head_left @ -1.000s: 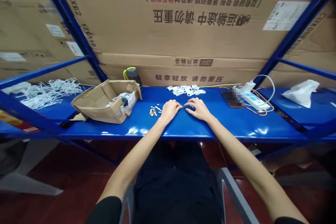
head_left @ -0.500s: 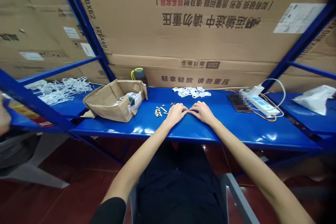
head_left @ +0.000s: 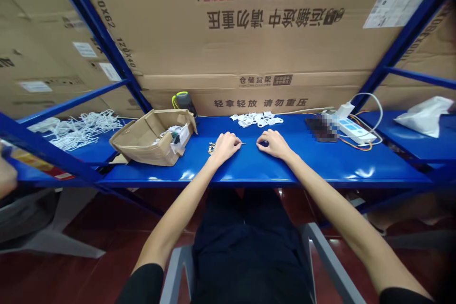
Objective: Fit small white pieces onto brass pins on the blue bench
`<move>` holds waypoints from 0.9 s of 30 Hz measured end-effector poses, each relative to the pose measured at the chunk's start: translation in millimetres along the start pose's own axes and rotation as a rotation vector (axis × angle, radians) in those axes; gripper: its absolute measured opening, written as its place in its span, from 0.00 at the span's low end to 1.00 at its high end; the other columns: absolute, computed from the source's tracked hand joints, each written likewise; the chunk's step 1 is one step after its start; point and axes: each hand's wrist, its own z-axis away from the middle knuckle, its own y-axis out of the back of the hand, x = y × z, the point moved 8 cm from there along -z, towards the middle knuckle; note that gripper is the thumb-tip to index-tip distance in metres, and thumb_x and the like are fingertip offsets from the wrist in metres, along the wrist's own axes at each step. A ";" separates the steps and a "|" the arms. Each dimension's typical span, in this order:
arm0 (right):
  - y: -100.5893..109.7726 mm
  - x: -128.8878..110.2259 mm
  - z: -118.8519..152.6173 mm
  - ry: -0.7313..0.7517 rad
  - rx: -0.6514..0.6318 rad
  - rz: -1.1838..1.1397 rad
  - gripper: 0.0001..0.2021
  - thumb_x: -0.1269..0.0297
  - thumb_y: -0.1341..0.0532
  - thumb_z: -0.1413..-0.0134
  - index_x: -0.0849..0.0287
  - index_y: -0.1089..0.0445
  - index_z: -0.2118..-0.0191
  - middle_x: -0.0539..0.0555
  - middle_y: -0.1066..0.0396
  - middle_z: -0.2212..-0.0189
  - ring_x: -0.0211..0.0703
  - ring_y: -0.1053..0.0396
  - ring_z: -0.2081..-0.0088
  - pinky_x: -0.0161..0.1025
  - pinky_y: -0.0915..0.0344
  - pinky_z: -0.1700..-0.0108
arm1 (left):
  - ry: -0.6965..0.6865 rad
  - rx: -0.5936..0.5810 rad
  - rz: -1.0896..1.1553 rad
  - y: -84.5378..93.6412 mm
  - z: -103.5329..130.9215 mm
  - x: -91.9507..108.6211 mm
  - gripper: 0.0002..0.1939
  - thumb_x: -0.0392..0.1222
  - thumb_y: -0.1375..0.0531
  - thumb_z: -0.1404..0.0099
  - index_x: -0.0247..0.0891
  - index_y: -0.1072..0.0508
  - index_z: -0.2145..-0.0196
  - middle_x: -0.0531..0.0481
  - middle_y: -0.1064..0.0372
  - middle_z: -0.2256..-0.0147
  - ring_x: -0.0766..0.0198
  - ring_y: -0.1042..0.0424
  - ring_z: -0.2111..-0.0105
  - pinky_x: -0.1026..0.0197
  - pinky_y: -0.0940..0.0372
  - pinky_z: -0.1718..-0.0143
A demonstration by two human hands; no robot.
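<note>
On the blue shelf, my left hand (head_left: 226, 146) is closed in a pinch. A small thin brass-coloured piece (head_left: 243, 143) sticks out from its fingertips toward the right. My right hand (head_left: 275, 143) rests a short way off, its thumb and index finger curled together; whatever may be between them is too small to make out. Just left of my left hand lies a little pile of brass-coloured metal parts (head_left: 211, 147), partly covered by that hand. Beyond both hands is a loose group of flat white pieces with holes (head_left: 256, 119).
An open cardboard box (head_left: 142, 145) stands at left, a dark cylinder with a yellow-green loop (head_left: 185, 100) behind it. At right are a dark, partly blurred device (head_left: 320, 129) and a white power strip (head_left: 356, 131) with cables. White cords (head_left: 85, 128) lie far left, near another person's hand (head_left: 6, 175).
My hands were touching at the fingertips and have drawn apart, the left one moving left over the brass-coloured parts. The view has shifted slightly.
</note>
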 end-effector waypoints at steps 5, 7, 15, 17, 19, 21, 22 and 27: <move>8.5 27.8 6.0 -0.099 0.054 0.050 0.08 0.61 0.35 0.35 0.55 0.19 0.62 0.59 0.20 0.57 0.55 0.30 0.53 0.48 0.40 0.54 | 0.079 0.020 -0.080 5.5 -1.1 -23.2 0.16 0.42 0.43 0.22 0.40 0.14 0.51 0.40 0.19 0.53 0.47 0.26 0.50 0.51 0.36 0.50; 9.9 33.1 8.1 -0.123 0.068 0.066 0.07 0.63 0.36 0.36 0.56 0.19 0.60 0.59 0.21 0.57 0.56 0.30 0.52 0.48 0.39 0.53 | 0.094 0.027 -0.103 5.0 -3.9 -25.8 0.17 0.41 0.44 0.22 0.40 0.14 0.49 0.38 0.19 0.53 0.47 0.26 0.49 0.51 0.36 0.50; 4.6 14.6 7.4 0.016 0.052 0.077 0.15 0.58 0.41 0.27 0.50 0.19 0.45 0.59 0.23 0.46 0.55 0.31 0.48 0.47 0.39 0.52 | 0.136 0.045 -0.124 8.5 -8.5 -40.7 0.17 0.42 0.43 0.22 0.40 0.14 0.49 0.39 0.19 0.53 0.48 0.25 0.50 0.52 0.36 0.51; 1.9 11.2 5.0 0.066 0.049 0.085 0.15 0.57 0.41 0.26 0.49 0.17 0.48 0.58 0.23 0.45 0.54 0.31 0.49 0.47 0.38 0.52 | 0.141 0.046 -0.114 10.4 -7.9 -43.6 0.16 0.42 0.42 0.23 0.40 0.14 0.49 0.39 0.18 0.54 0.48 0.25 0.51 0.52 0.35 0.51; 0.4 14.6 2.6 0.059 0.057 0.093 0.14 0.58 0.41 0.26 0.50 0.15 0.52 0.58 0.22 0.47 0.54 0.31 0.50 0.47 0.38 0.52 | 0.145 0.044 -0.100 11.7 -7.3 -45.3 0.15 0.42 0.40 0.24 0.41 0.14 0.49 0.40 0.18 0.55 0.49 0.25 0.52 0.53 0.35 0.52; 0.6 22.0 1.2 0.018 0.078 0.103 0.14 0.61 0.41 0.27 0.53 0.15 0.53 0.59 0.21 0.49 0.54 0.30 0.51 0.47 0.38 0.53 | 0.146 0.043 -0.083 12.8 -6.6 -46.1 0.14 0.41 0.39 0.25 0.41 0.14 0.49 0.41 0.18 0.56 0.49 0.24 0.53 0.53 0.35 0.52; 1.1 25.9 1.1 -0.004 0.091 0.109 0.14 0.62 0.41 0.27 0.54 0.15 0.54 0.60 0.21 0.50 0.55 0.30 0.51 0.47 0.38 0.53 | 0.145 0.043 -0.074 13.4 -6.0 -46.6 0.14 0.41 0.38 0.26 0.41 0.14 0.49 0.42 0.18 0.57 0.49 0.24 0.53 0.54 0.34 0.53; 5.4 37.4 4.0 -0.082 0.147 0.117 0.14 0.64 0.41 0.29 0.57 0.16 0.54 0.62 0.21 0.51 0.58 0.31 0.50 0.49 0.38 0.53 | 0.161 0.066 -0.029 24.8 7.3 -57.5 0.13 0.43 0.37 0.26 0.42 0.13 0.51 0.44 0.17 0.57 0.50 0.24 0.52 0.55 0.34 0.51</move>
